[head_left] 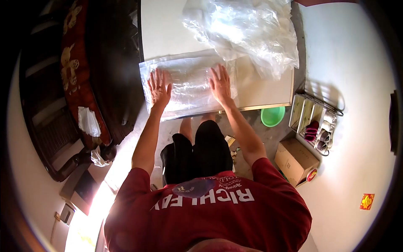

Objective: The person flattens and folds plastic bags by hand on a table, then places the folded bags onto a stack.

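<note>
On the table's (260,92) near side lay the clear plastic sheet (189,80); the left hand (159,93) and right hand (221,87) rested palms down towards opposite ends, fingers spread, probably to flatten its creases evenly

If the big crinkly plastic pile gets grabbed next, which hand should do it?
Probably the right hand. It's closer to the crinkly pile. The left hand is farther away, flat on the other side of the smooth plastic, so it could hold that down.
</note>
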